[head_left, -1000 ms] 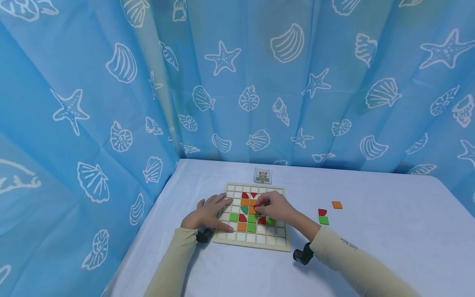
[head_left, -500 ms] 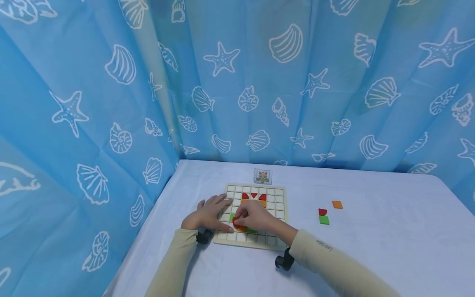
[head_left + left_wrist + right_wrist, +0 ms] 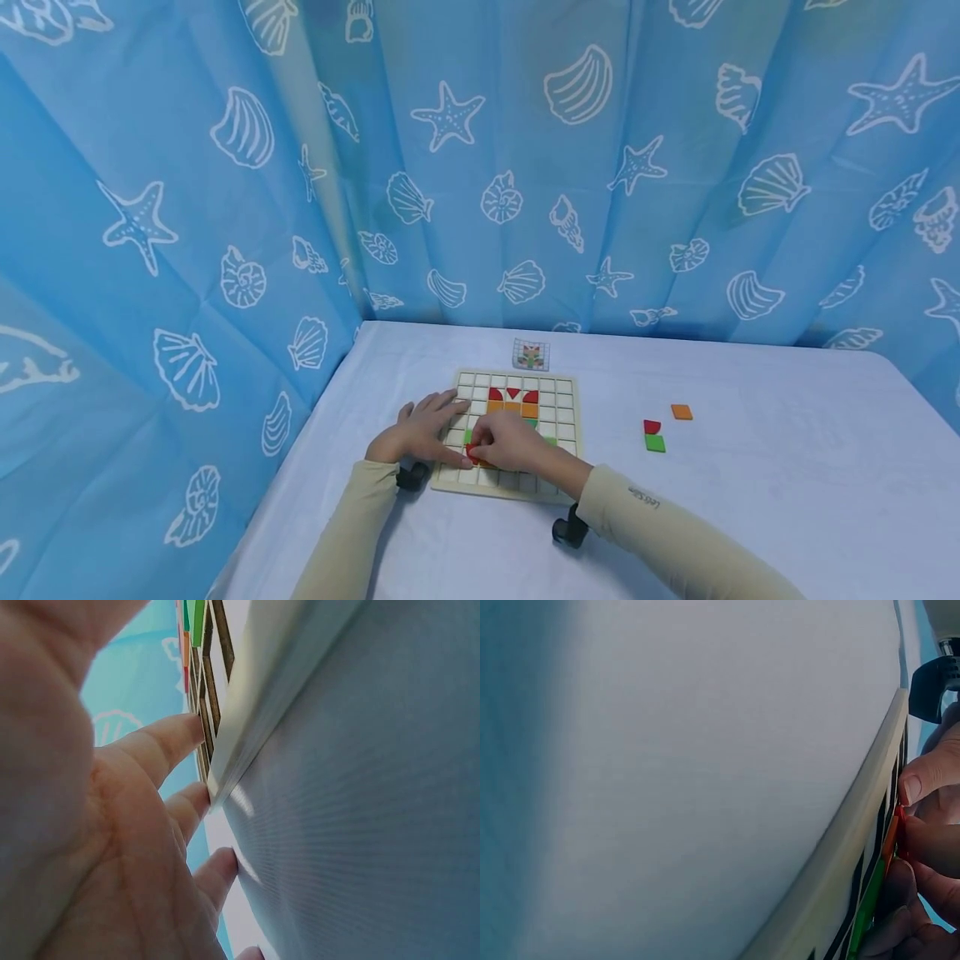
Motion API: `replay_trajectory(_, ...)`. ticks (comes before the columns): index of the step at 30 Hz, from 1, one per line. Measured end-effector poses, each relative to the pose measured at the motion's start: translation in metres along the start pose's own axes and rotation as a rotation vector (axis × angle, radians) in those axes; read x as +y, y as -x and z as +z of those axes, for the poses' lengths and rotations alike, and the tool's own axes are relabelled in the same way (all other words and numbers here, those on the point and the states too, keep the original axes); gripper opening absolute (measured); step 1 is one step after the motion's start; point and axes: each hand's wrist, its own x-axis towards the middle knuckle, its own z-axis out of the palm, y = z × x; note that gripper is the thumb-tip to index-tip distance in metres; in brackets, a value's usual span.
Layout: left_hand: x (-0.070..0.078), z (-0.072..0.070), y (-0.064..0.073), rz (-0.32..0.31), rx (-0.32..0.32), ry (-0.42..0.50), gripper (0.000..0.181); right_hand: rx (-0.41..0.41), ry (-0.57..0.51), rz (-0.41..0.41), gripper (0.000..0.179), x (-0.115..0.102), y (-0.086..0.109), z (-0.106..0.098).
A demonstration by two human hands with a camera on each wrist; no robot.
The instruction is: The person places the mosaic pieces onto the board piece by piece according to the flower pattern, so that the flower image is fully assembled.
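A pale square grid board lies on the table, with coloured tiles set in its middle. My right hand pinches a red tile with a rounded side, at a cell on the left of the board. In the right wrist view, fingertips grip that red tile right at the board's surface. My left hand lies spread over the board's left edge, its thumb close to the red tile. Two of its fingers touch the board's edge in the left wrist view. The right hand hides several tiles.
A small pattern card lies behind the board. Off to the right sit a loose red tile, a green square tile and an orange square tile. A blue shell-print curtain hangs behind the table.
My right hand has carried the red tile from mid-board leftward and nearer to me, then lowered it beside the left thumb. The left hand stays in place.
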Motion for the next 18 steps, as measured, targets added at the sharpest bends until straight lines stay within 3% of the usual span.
replay_trajectory(18, -0.0016, 0.0021, -0.0017, 0.011, 0.006, -0.011, 0.100, -0.007, 0.043, -0.002, 0.012, -0.0003, -0.0019, 0.0010)
